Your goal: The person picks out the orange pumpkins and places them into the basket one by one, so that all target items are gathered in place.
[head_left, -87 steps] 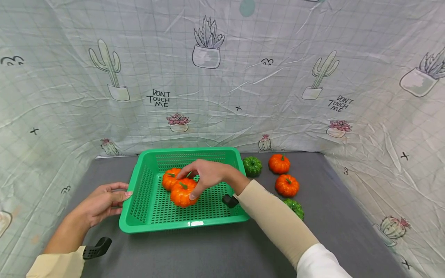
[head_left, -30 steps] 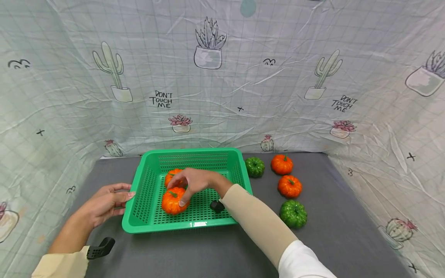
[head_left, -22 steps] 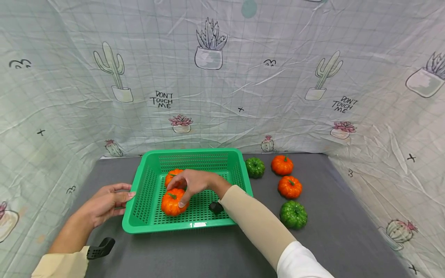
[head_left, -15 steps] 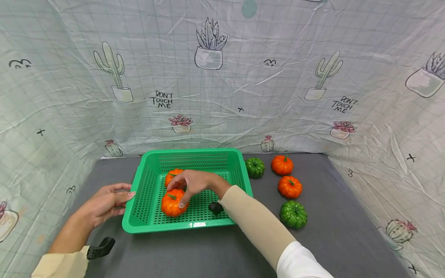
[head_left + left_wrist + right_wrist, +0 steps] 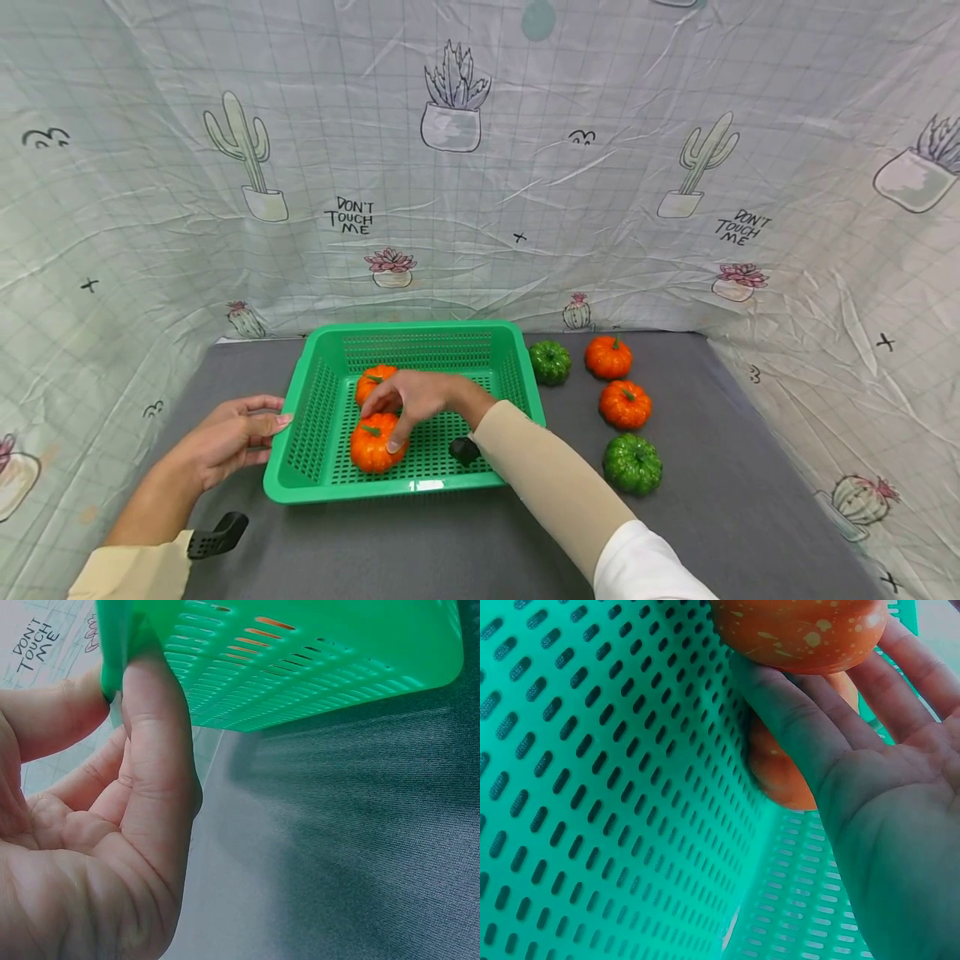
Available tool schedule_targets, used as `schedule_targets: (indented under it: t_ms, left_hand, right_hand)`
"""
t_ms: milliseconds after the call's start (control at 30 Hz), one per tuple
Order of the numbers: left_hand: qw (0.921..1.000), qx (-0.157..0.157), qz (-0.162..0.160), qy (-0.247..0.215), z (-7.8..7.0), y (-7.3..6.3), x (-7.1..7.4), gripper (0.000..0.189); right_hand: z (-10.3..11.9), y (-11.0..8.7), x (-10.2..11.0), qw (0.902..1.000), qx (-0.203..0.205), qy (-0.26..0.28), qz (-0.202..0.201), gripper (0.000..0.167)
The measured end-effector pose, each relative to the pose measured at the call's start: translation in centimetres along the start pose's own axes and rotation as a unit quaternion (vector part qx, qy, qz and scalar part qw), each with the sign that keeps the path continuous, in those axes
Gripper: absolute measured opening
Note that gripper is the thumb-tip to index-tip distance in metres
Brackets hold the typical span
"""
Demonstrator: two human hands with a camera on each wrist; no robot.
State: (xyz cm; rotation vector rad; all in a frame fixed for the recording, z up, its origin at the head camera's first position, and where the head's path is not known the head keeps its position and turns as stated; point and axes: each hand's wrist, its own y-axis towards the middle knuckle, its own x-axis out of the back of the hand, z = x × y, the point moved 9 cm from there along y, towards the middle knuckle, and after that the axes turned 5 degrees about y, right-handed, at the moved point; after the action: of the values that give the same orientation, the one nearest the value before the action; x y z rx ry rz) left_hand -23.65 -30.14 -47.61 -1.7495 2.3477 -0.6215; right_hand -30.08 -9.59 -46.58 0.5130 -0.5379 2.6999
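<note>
I count one left hand on one basket and one right hand on one of four orange pumpkins; another is just beyond that hand, two farther off to its right. Green pumpkins I make two, also out to that side.

In the head view, the bare right hand hides part of the rear glossy orange pumpkin from us. The right wrist view's upper edge crops the front glossy orange pumpkin. At the left wrist, we find the slotted green plastic basket cut off.
</note>
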Motion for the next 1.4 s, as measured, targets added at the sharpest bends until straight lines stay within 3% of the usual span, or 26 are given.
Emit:
schedule_targets:
  t_ms: [800,1400]
  left_hand:
    - [0.9999,0.003,-0.005,0.008,-0.1,-0.1,0.0,0.048]
    - [0.9999,0.002,-0.009,0.014,0.0,-0.2,0.1,0.049]
  right_hand:
    - [-0.3,0.7,-0.6,0.9997,-0.007,0.009,0.023,0.059]
    - [-0.9,0.9,-1.0,0.9989,-0.037,0.011,0.028,0.059]
